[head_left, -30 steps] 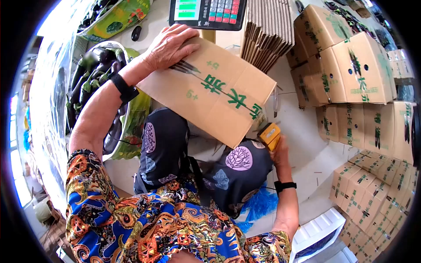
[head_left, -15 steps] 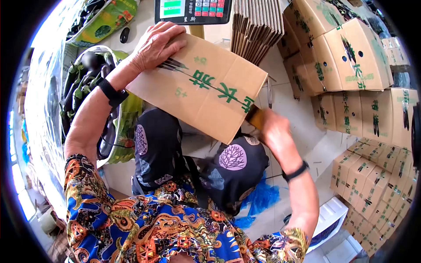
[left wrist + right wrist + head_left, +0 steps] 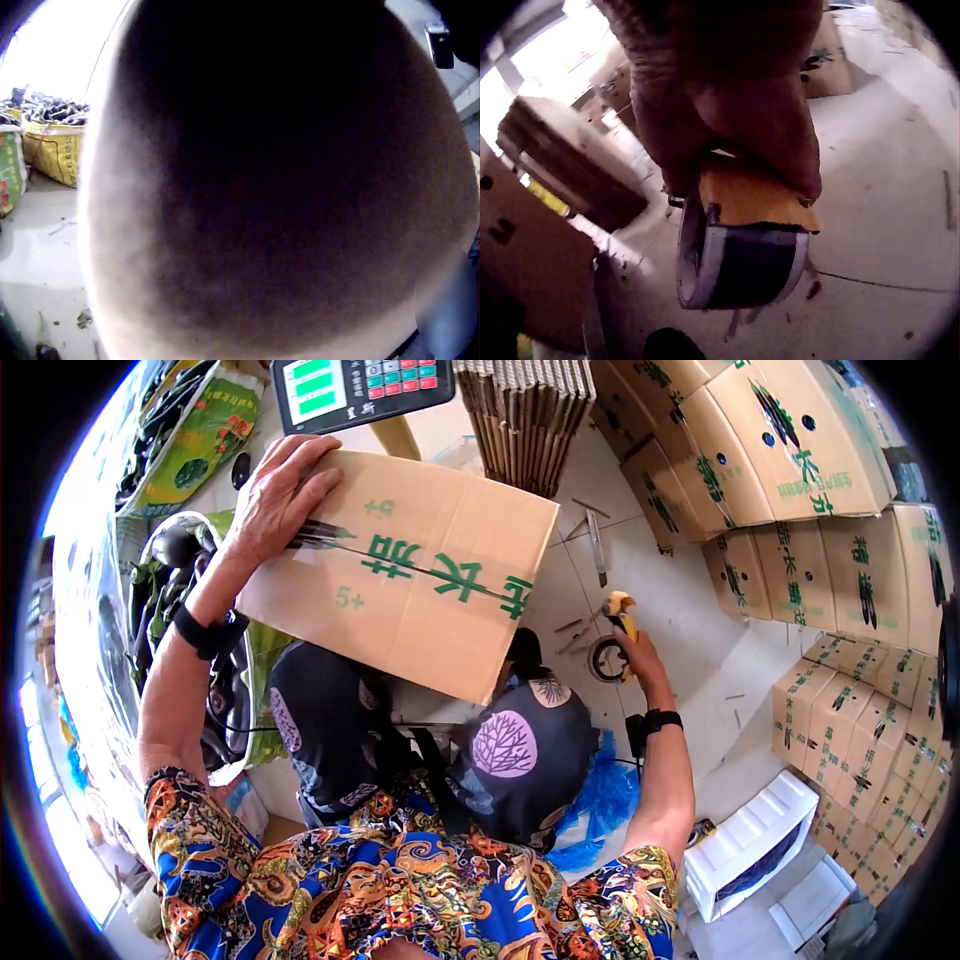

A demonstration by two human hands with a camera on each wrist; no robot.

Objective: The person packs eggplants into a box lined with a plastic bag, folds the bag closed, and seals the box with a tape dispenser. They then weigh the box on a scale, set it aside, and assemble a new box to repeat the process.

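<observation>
A cardboard box [image 3: 420,565] with green print and an eggplant picture leans above the person's knees. My left hand [image 3: 275,505] rests along its left end, thumb over the printed face and fingers at the far corner. In the left wrist view, a dark blurred surface hides that hand's work. My right hand [image 3: 645,660] grips a yellow tape dispenser [image 3: 622,622], apart from the box and to its right. The dispenser's tape roll [image 3: 754,266] hangs below the fingers in the right wrist view.
A scale [image 3: 365,390] and a stack of folded cartons [image 3: 525,425] stand beyond the box. Bags of eggplants [image 3: 170,575] line the left. Packed cartons [image 3: 780,450] are piled at right. Blue plastic [image 3: 600,800] and a white foam box [image 3: 750,845] lie near the right arm.
The right hand brings the tape dispenser to the box's right end, then away to the right. The left hand stays on the box. The whole head view shifts left.
</observation>
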